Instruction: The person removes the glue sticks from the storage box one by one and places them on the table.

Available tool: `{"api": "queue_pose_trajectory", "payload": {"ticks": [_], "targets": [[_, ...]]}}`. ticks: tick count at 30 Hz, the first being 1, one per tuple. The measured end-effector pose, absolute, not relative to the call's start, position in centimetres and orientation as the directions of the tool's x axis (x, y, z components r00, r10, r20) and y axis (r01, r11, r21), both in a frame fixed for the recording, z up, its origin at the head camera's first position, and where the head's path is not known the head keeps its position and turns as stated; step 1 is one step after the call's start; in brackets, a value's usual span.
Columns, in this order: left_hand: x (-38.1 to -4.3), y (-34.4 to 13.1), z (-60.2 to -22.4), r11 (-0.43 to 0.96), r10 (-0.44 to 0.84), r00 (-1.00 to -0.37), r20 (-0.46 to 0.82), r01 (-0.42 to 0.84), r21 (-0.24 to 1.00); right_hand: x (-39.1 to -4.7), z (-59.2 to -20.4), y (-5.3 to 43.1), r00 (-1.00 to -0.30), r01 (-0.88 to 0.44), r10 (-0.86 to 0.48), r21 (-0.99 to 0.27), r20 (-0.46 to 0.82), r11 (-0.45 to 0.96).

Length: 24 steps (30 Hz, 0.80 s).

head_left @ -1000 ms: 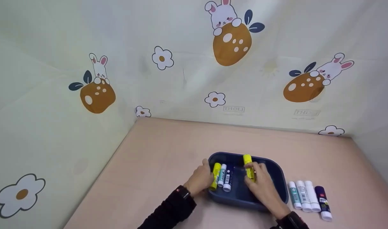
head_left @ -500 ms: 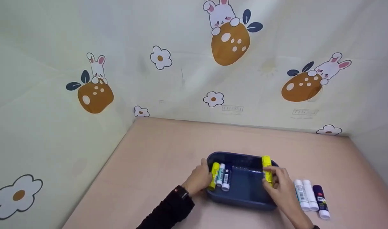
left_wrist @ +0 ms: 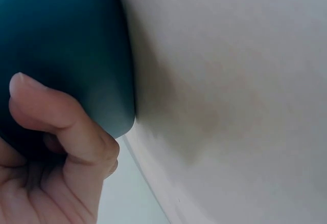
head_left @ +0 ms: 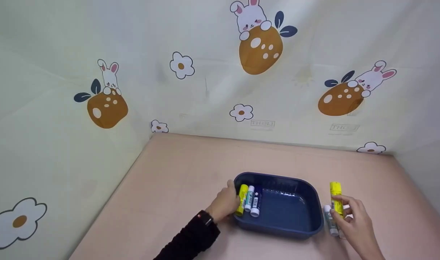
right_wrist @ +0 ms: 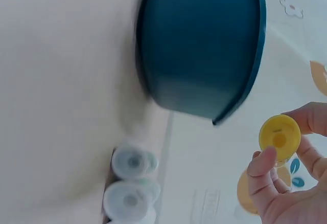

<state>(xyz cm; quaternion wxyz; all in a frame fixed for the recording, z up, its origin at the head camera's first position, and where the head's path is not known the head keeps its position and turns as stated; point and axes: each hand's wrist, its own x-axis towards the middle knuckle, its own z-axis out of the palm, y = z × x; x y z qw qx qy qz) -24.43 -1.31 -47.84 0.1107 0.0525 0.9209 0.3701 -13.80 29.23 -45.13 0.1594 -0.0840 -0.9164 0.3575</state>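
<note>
My right hand (head_left: 360, 224) pinches a yellow glue stick (head_left: 336, 188) between thumb and fingers, raised to the right of a dark blue plastic bin (head_left: 284, 230). In the right wrist view, the round yellow end (right_wrist: 279, 136) of that stick faces the camera. My left hand (head_left: 224, 203) grips the bin's left side, its fingers curled at the wall (left_wrist: 76, 35) in the left wrist view. Inside the bin, along its left end, lie a yellow glue stick (head_left: 242, 202), a white-and-green one (head_left: 249, 199) and a dark blue one with a white cap (head_left: 255, 209).
Under the right hand, a white-and-green glue stick (head_left: 331, 222) lies on the pinkish tabletop (head_left: 191, 162); others beside it are mostly hidden. White stick ends (right_wrist: 127, 201) show in the right wrist view. A bunny-patterned cloth (head_left: 205, 94) rises behind the table.
My right hand has carried the yellow glue stick rightward out of the bin, over its right rim, to above the row of sticks on the table. The left hand stays at the bin.
</note>
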Motion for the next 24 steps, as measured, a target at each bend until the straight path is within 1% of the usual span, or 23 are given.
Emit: {"api": "queue_pose_trajectory", "payload": {"ticks": [6,9,13,16,24], "targets": [[-24.4,-1.2,-47.8,0.717,0.173,-0.973,-0.156,0.015,0.697,-13.1,-45.3,32.0,-0.935,0.162,0.334,-0.695,0.12,0.701],[-24.3,-1.2,-47.8,0.718,0.17,-0.975,-0.144,0.023,0.696,-13.0,-45.6,33.3,-0.925,0.218,0.373,-0.697,0.076,0.683],[-24.3,-1.2,-47.8,0.723,0.163,-0.974,-0.158,0.009,0.69,-12.8,-45.9,34.6,-0.906,0.298,0.424,-0.706,0.003,0.643],[-24.4,-1.1,-47.7,0.725,0.16,-0.973,-0.168,0.0,0.689,-12.7,-46.3,35.7,-0.896,0.329,0.444,-0.702,-0.021,0.631],[-24.2,-1.3,-47.8,0.715,0.18,-0.975,-0.132,0.037,0.698,-12.7,-47.6,38.1,-0.857,0.412,0.511,-0.679,-0.062,0.608]]}}
